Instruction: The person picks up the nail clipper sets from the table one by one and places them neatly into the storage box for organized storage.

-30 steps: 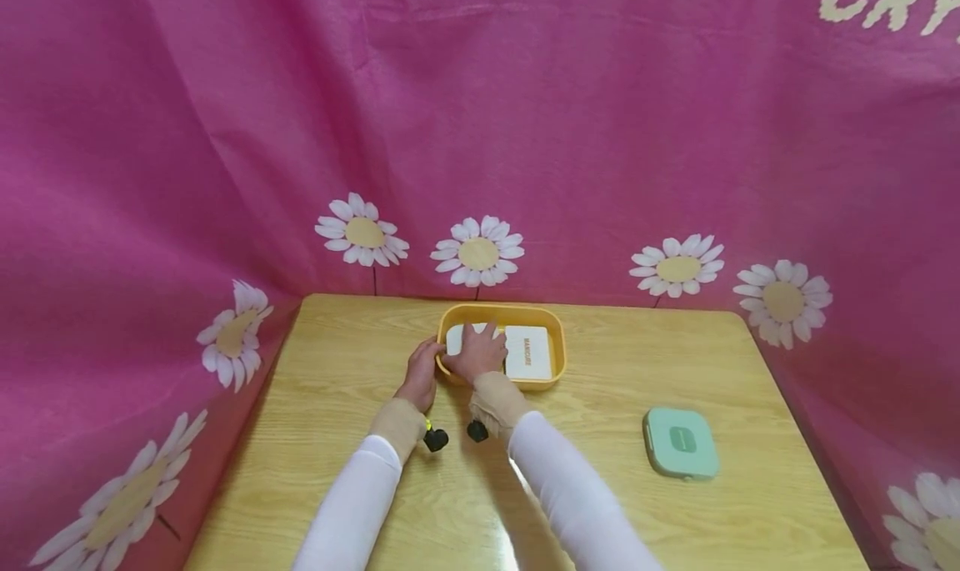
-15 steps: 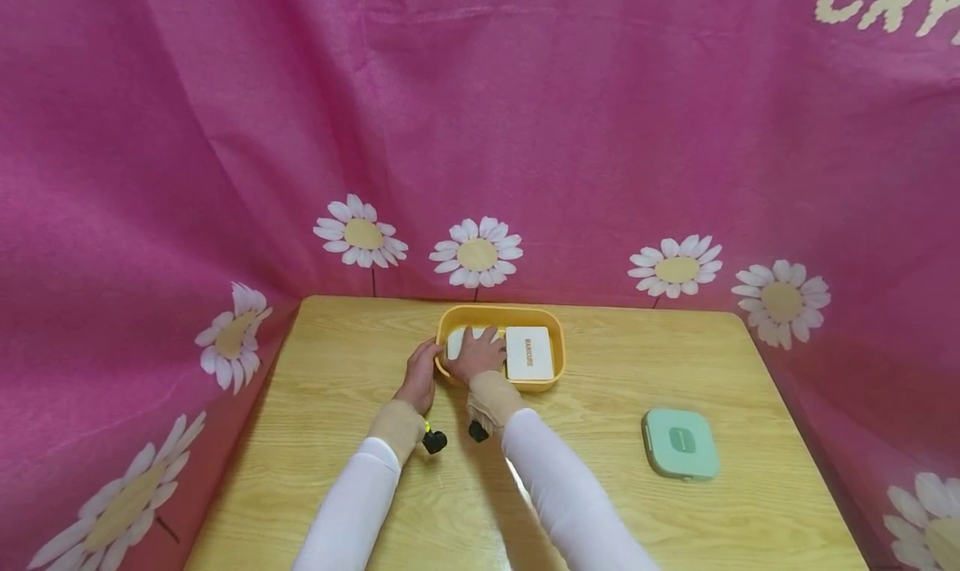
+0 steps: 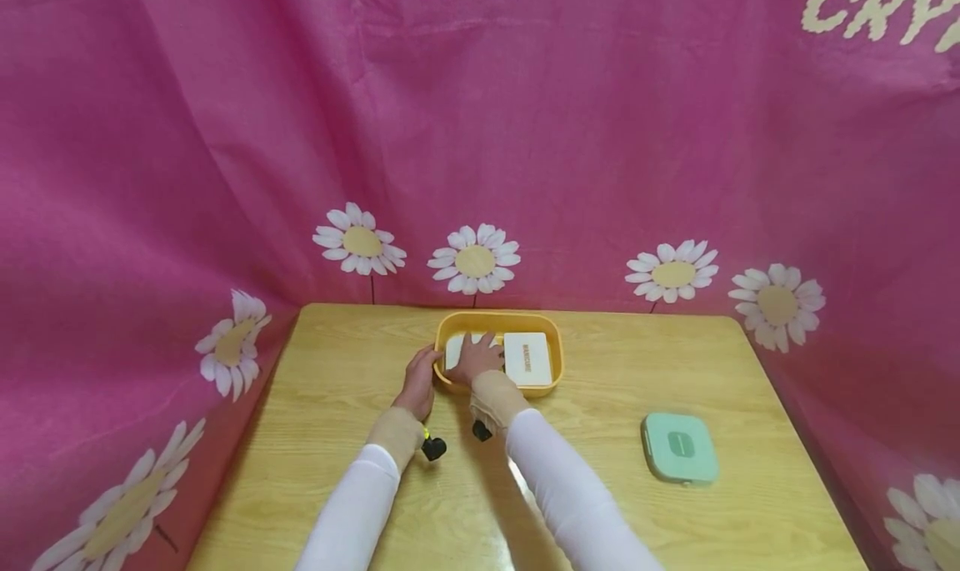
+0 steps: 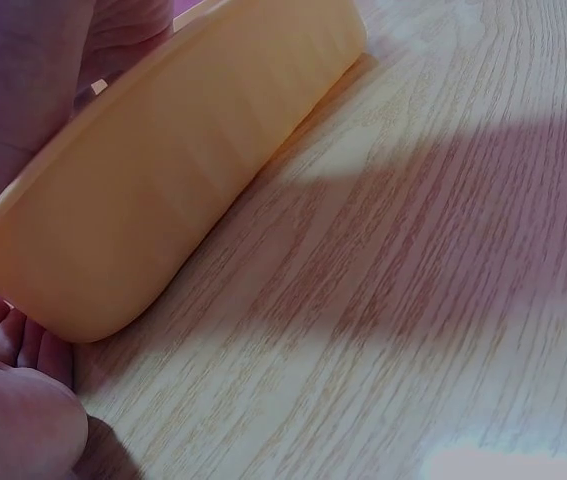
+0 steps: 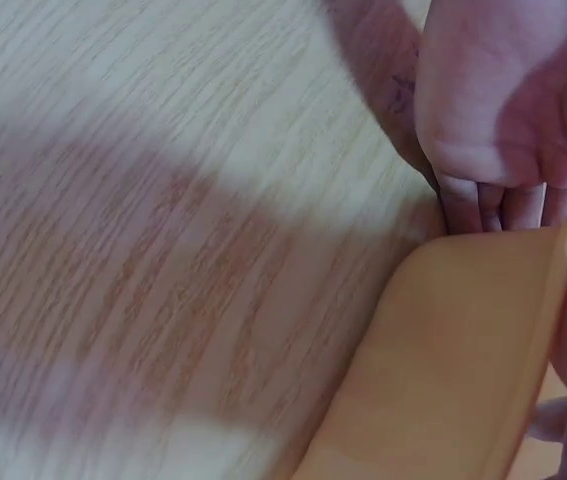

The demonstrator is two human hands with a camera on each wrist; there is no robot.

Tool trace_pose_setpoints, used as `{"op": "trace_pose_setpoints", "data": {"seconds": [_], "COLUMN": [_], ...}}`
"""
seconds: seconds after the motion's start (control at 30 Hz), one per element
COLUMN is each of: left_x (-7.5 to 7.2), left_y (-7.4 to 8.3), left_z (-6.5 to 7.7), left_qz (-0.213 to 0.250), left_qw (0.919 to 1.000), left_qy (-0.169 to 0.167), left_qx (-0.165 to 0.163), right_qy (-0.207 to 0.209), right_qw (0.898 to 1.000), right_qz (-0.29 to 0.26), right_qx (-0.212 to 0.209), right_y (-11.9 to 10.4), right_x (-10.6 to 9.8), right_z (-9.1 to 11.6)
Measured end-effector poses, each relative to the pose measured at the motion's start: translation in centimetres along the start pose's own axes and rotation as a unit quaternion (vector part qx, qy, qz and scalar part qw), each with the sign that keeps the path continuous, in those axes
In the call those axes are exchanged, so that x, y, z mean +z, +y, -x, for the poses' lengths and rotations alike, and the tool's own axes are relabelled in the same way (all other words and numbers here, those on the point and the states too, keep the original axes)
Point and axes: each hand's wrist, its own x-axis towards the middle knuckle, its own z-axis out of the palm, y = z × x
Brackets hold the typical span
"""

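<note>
An orange-yellow plastic bin (image 3: 555, 338) stands near the table's far edge in the head view. My left hand (image 3: 417, 385) holds its left end, fingers along the outer wall and thumb at the rim; the left wrist view shows these fingers (image 4: 23, 345) low against the wall. My right hand (image 3: 477, 360) reaches inside with fingers spread over a white case (image 3: 454, 350), hiding much of it. Right beside it in the bin lies a white box (image 3: 527, 359) lettered "MANICURE". The right wrist view shows the bin (image 5: 443, 340) with the left hand (image 5: 508, 120) at its end.
A mint-green square case (image 3: 680, 447) lies on the wooden table (image 3: 600, 504) to the right. Pink cloth (image 3: 570, 154) printed with daisies hangs behind the table and along both sides. A small black device (image 3: 433, 448) is strapped at the left wrist.
The head view has tilted up slightly, shifting the scene down. Both hands stay at the bin, the right hand's fingers still spread over the white case.
</note>
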Motion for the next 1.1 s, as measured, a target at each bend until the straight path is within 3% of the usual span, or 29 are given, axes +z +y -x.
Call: {"op": "trace_pose_setpoints", "data": {"seconds": [0.07, 0.1, 0.17, 0.33, 0.6, 0.9, 1.1], "left_x": [0.0, -0.1, 0.0, 0.1, -0.1, -0.1, 0.0], "left_y": [0.0, 0.1, 0.1, 0.0, -0.2, -0.1, -0.2], "left_z": [0.1, 0.2, 0.3, 0.2, -0.1, 0.2, 0.2], "left_qz": [0.0, 0.0, 0.002, 0.002, 0.004, -0.006, 0.001], "left_qw": [1.0, 1.0, 1.0, 0.9999, 0.9999, 0.9999, 1.0], "left_qy": [0.0, 0.0, 0.002, 0.01, 0.005, 0.005, 0.007], "left_qx": [0.003, 0.006, 0.009, 0.008, 0.012, 0.011, 0.004], "right_qy": [-0.017, -0.011, -0.002, 0.014, 0.028, 0.011, 0.04], "right_qw": [0.998, 0.995, 0.993, 0.994, 0.995, 0.996, 0.995], "right_qz": [0.052, 0.076, 0.102, 0.109, 0.093, 0.083, 0.072], "right_qx": [0.042, 0.061, 0.057, 0.013, -0.003, -0.019, -0.047], "right_y": [0.1, 0.0, 0.1, 0.8, 1.3, 1.9, 2.2], "right_x": [3.6, 4.8, 5.5, 5.6, 6.0, 5.9, 5.3], "right_z": [-4.1, -5.2, -5.9, -5.8, -5.9, -6.1, -5.7]}}
